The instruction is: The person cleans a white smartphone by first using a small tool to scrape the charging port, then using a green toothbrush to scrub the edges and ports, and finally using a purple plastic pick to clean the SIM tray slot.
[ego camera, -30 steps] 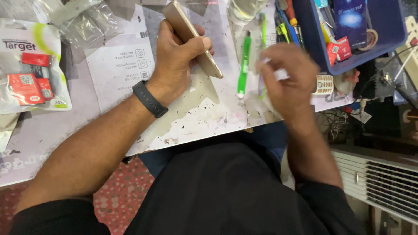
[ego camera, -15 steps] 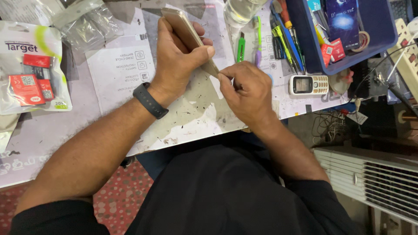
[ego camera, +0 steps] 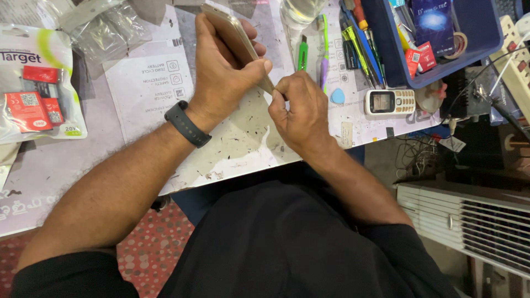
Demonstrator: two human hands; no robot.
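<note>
My left hand point(ego camera: 221, 72) grips a slim gold-coloured phone point(ego camera: 234, 38), held edge-up and tilted over the worn white work mat point(ego camera: 232, 149). A dark band sits on that wrist point(ego camera: 186, 124). My right hand point(ego camera: 301, 110) is closed in a fist, its fingertips pinched against the phone's lower corner; whatever small thing they may pinch is hidden. Both hands meet above the mat's middle.
A small white keypad phone point(ego camera: 390, 101) and a blue triangular pick point(ego camera: 337, 96) lie right of my hands. A blue bin point(ego camera: 486, 44) holds tools and small packets. A green knife point(ego camera: 302, 55), pens, plastic packets point(ego camera: 33, 83) and a power strip point(ego camera: 516, 49) surround the mat.
My right hand came in from the right, where it was beside the pens, to the phone's lower corner. The view shifted, uncovering the keypad phone. My left hand kept hold of the gold phone.
</note>
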